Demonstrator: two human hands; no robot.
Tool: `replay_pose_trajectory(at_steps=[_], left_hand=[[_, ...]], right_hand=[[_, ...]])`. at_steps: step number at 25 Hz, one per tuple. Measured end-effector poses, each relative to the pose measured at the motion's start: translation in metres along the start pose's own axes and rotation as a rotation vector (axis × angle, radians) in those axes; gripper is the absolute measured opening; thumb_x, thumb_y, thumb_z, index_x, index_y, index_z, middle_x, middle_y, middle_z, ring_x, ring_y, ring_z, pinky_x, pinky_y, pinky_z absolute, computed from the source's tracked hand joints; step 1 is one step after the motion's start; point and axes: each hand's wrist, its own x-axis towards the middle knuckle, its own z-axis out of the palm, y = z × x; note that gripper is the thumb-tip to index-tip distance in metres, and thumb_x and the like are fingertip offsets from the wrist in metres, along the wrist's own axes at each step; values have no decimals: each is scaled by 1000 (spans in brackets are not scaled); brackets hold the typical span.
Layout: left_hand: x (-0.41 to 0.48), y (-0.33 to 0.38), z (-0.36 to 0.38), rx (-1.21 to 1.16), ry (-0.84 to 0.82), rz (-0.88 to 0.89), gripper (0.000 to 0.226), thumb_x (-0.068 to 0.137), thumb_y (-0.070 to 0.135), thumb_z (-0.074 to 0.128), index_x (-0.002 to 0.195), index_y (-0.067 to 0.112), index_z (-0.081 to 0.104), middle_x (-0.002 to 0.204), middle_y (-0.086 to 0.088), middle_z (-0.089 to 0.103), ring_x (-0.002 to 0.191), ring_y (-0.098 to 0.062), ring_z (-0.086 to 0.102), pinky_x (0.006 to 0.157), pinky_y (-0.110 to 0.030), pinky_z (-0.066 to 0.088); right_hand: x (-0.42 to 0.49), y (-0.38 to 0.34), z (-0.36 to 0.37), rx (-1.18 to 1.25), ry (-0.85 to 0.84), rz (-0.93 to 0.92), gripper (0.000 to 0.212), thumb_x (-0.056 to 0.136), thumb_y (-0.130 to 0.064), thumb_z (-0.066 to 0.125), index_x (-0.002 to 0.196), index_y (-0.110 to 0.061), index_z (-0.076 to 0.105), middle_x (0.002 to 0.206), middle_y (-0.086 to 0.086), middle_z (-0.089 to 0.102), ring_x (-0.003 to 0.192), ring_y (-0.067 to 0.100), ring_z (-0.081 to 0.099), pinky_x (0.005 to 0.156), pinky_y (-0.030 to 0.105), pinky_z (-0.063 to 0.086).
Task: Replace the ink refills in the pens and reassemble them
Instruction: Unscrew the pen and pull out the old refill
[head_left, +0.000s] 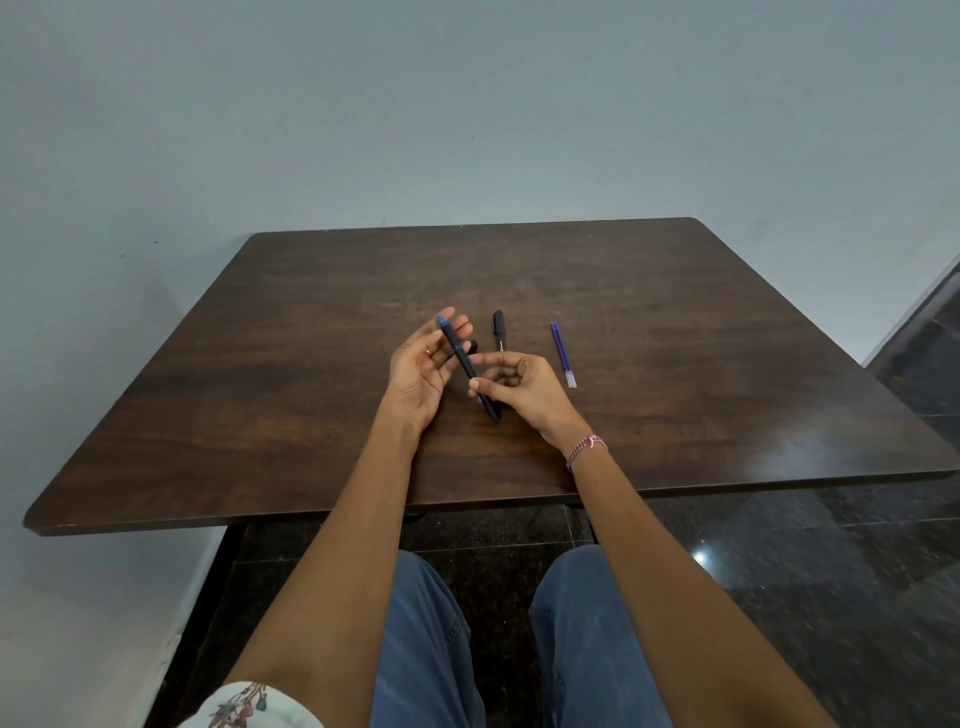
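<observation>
Dark wood-grain surface carries a capped black pen and, well to its right, two blue refills lying side by side. Above the surface, near its middle, both hands hold a second pen, black with a blue end pointing away and to the left. The left hand is palm-up, its fingers loosely spread and nearly straight, and the pen's upper part lies across them. The right hand pinches the pen's lower part between thumb and forefinger, with its other fingers curled in. A thread bracelet circles the right wrist.
</observation>
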Motion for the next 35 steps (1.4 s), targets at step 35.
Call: replay_pose_trajectory(at_steps=[35], left_hand=[[-2,-3,0,-6,13,46,25,93,3,51,114,10,62,99,-6,73,98,-17,69,76,-25,56]], right_hand=[[0,2,-1,-33,3,41,35,81,-14,73,115,-19,64,85,4,74,84,11,71,86,24,54]])
